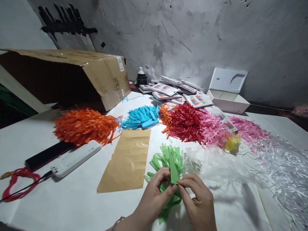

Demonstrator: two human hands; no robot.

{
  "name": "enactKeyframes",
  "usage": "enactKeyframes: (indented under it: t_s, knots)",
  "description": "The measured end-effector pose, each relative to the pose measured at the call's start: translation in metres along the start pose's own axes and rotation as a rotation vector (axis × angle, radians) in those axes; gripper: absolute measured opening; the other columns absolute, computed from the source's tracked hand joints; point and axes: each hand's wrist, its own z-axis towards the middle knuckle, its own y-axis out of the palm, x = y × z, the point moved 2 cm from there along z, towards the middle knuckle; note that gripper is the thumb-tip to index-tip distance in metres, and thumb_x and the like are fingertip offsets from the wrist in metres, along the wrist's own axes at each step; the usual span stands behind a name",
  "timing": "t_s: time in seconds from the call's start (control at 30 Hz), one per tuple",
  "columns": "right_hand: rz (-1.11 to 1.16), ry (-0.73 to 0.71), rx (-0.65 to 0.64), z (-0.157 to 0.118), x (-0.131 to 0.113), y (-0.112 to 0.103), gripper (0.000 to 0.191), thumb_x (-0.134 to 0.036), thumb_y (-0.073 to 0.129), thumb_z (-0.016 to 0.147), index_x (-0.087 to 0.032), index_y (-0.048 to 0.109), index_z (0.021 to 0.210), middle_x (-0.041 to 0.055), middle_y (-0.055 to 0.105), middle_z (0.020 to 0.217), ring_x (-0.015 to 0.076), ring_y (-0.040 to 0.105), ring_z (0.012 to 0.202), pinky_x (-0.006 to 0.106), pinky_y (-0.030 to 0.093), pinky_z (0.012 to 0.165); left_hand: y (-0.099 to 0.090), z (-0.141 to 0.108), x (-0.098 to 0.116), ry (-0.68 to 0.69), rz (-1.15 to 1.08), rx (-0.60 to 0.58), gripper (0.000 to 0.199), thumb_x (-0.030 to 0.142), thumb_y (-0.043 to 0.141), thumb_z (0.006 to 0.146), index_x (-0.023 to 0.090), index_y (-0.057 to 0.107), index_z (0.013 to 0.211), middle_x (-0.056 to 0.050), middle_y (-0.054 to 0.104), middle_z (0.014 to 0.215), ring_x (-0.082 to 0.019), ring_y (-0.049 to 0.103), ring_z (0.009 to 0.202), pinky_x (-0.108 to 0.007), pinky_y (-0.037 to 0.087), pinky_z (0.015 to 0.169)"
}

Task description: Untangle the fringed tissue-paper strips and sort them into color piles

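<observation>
Low in the middle of the head view, both hands work on a bunch of green paper fringe point(164, 159). My left hand point(156, 194) is closed around it, with cut strips hanging out above and below. A flat, wider green strip point(174, 168) stands up from the bunch between the hands. My right hand point(198, 199) pinches the lower right corner of that strip between thumb and fingertips. Just behind my right hand lies crumpled clear plastic point(216, 163). To the left of the hands is a flat sheet of brown paper point(127, 160).
Orange point(83, 126), blue point(141, 116), red point(186, 122) and pink point(214, 128) fringe bundles line the back. Silvery strands point(284, 170) spread at right. Behind are stacked flat packs point(166, 89), an open white box point(228, 101) and a cardboard box point(113, 80). A power strip point(75, 158) lies left.
</observation>
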Motion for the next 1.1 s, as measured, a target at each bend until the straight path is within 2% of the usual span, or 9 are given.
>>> enactKeyframes:
  t_s: [0.1,0.27,0.4,0.47,0.53,0.7,0.9,1.0,1.1]
  knots:
    - [0.140,0.121,-0.050,0.005,0.001,0.002,0.015,-0.016,0.069,0.084,-0.022,0.065,0.071,-0.0015,0.064,0.072,0.0135,0.065,0.068,0.020,0.051,0.062,0.000,0.001,0.007,0.044,0.053,-0.027,0.031,0.050,0.065,0.090,0.019,0.067,0.086,-0.008,0.062,0.096,-0.024,0.058,0.095,-0.032,0.045,0.085]
    - [0.200,0.214,-0.211,0.007,0.008,0.003,0.016,-0.023,0.069,0.089,-0.022,0.068,0.072,-0.0007,0.068,0.074,0.0144,0.066,0.072,0.020,0.053,0.067,-0.005,0.001,0.009,0.054,0.173,-0.040,0.037,0.047,0.053,0.096,0.019,0.063,0.074,-0.006,0.062,0.083,-0.022,0.059,0.081,-0.030,0.044,0.074]
    - [-0.118,-0.107,0.034,-0.003,0.007,0.003,0.014,-0.011,0.055,0.092,-0.021,0.063,0.098,0.0054,0.068,0.091,0.0169,0.068,0.082,0.024,0.055,0.071,-0.004,0.002,0.005,0.022,0.220,-0.015,0.033,0.043,0.056,0.095,0.019,0.065,0.075,-0.006,0.065,0.084,-0.023,0.060,0.083,-0.031,0.045,0.077]
    - [-0.287,-0.339,0.048,-0.009,0.003,0.006,0.023,-0.006,0.053,0.090,-0.019,0.062,0.107,0.0104,0.067,0.102,0.0198,0.067,0.092,0.030,0.056,0.078,-0.001,0.002,0.006,-0.003,0.174,-0.011,0.034,0.044,0.056,0.095,0.019,0.065,0.074,-0.006,0.065,0.084,-0.023,0.061,0.083,-0.031,0.046,0.077]
    - [-0.431,-0.431,0.013,-0.012,-0.001,0.010,0.024,-0.005,0.054,0.088,-0.016,0.063,0.108,0.0149,0.066,0.110,0.0239,0.065,0.101,0.037,0.055,0.087,0.002,0.001,0.007,-0.029,0.117,-0.007,0.034,0.044,0.057,0.095,0.018,0.067,0.075,-0.006,0.065,0.086,-0.022,0.061,0.085,-0.030,0.047,0.079]
    - [-0.564,-0.410,0.038,-0.015,-0.004,0.014,0.024,-0.008,0.059,0.090,-0.013,0.063,0.114,0.0173,0.067,0.117,0.0260,0.064,0.110,0.046,0.047,0.102,0.005,-0.001,0.006,-0.032,0.063,0.003,0.031,0.042,0.057,0.096,0.018,0.071,0.082,-0.008,0.067,0.097,-0.024,0.062,0.094,-0.031,0.048,0.086]
    - [-0.299,-0.248,0.090,-0.014,0.001,0.013,0.020,-0.003,0.053,0.093,-0.020,0.061,0.098,0.0038,0.070,0.096,0.0171,0.067,0.092,0.045,0.037,0.109,0.003,-0.002,-0.002,0.100,0.171,0.001,0.027,0.042,0.057,0.097,0.018,0.070,0.090,-0.008,0.065,0.101,-0.023,0.062,0.099,-0.031,0.049,0.088]
    - [-0.148,-0.073,0.072,-0.009,0.002,0.008,0.017,-0.008,0.058,0.091,-0.023,0.060,0.083,-0.0003,0.068,0.090,0.0157,0.066,0.091,0.034,0.045,0.099,0.002,-0.001,-0.004,0.092,0.147,-0.028,0.027,0.042,0.064,0.092,0.019,0.066,0.106,-0.008,0.065,0.105,-0.023,0.063,0.100,-0.032,0.051,0.087]
    - [-0.038,0.063,-0.006,-0.003,0.002,0.004,0.017,-0.012,0.063,0.088,-0.023,0.059,0.075,-0.0006,0.066,0.087,0.0152,0.066,0.084,0.025,0.052,0.075,0.001,0.001,-0.003,0.051,0.148,-0.041,0.026,0.043,0.064,0.093,0.019,0.065,0.102,-0.005,0.065,0.095,-0.021,0.063,0.090,-0.030,0.051,0.080]
